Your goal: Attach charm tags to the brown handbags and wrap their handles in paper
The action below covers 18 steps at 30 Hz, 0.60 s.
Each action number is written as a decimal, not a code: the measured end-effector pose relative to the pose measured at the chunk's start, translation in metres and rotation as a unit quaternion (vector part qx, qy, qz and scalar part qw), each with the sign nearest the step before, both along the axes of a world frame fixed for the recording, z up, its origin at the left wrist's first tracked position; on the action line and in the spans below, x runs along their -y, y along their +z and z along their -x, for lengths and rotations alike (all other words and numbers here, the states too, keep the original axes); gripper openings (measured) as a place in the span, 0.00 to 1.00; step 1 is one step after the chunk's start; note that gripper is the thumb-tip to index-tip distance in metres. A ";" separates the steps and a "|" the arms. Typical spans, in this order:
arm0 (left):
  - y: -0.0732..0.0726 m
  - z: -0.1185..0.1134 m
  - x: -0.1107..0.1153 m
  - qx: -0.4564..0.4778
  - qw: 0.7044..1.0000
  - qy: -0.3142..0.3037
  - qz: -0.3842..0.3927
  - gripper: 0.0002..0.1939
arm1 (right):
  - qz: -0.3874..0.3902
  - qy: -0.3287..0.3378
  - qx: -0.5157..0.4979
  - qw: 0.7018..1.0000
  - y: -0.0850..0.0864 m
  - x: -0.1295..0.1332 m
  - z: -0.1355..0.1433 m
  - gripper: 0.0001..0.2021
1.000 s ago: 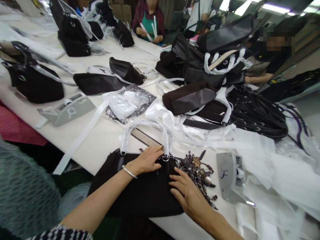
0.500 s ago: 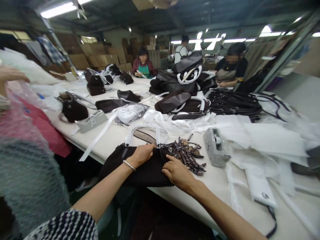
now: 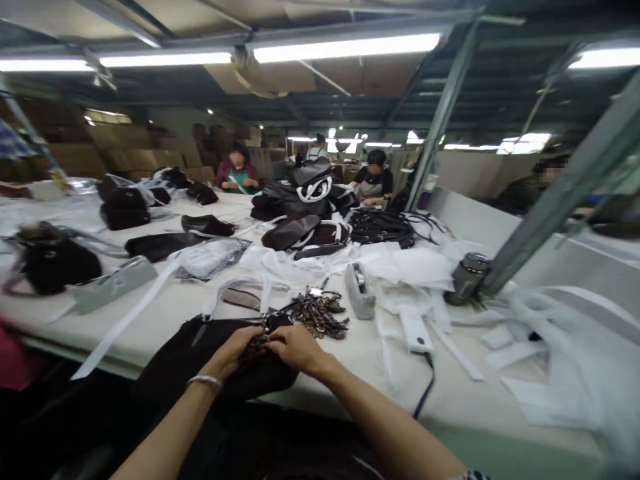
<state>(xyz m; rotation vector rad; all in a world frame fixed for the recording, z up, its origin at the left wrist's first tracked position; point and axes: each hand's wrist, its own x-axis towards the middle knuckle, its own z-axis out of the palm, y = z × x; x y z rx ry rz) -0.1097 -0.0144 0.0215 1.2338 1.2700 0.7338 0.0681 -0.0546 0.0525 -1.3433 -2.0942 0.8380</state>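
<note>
Two hands meet on the dark brown fabric handbag (image 3: pixel 200 353) at the table's (image 3: pixel 350 373) near edge: my left hand (image 3: pixel 233 350) and right hand (image 3: pixel 295 347) pinch its top hardware; the leopard-print strap pile (image 3: pixel 320 313) lies at one o'clock.

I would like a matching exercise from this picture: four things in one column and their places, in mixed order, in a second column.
Things:
1. dark brown fabric handbag
2. grey tape dispenser
3. pile of patterned brown tassel charms
4. bundle of black straps

Places:
A. far side of the white table, beside stacked bags
B. under both hands, at the near edge
C. just right of the charms
D. just beyond the hands

Pairs: 1-B, 2-C, 3-D, 4-A
</note>
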 end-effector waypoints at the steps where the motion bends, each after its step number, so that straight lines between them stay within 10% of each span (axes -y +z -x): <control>1: -0.004 0.002 -0.001 0.061 0.997 0.023 0.035 0.07 | 0.000 -0.002 -0.033 0.999 -0.003 0.004 -0.006 0.13; 6: -0.021 0.017 -0.012 0.284 0.929 0.068 0.228 0.07 | 0.056 -0.090 -0.109 0.988 -0.013 0.023 -0.072 0.13; 11: -0.037 0.020 -0.010 0.221 0.960 0.027 0.170 0.22 | 0.019 -0.237 0.030 0.971 -0.007 0.015 -0.189 0.16; 18: -0.039 0.006 0.000 0.143 0.975 0.093 0.144 0.32 | -0.107 -0.366 0.328 0.865 0.023 -0.054 -0.315 0.18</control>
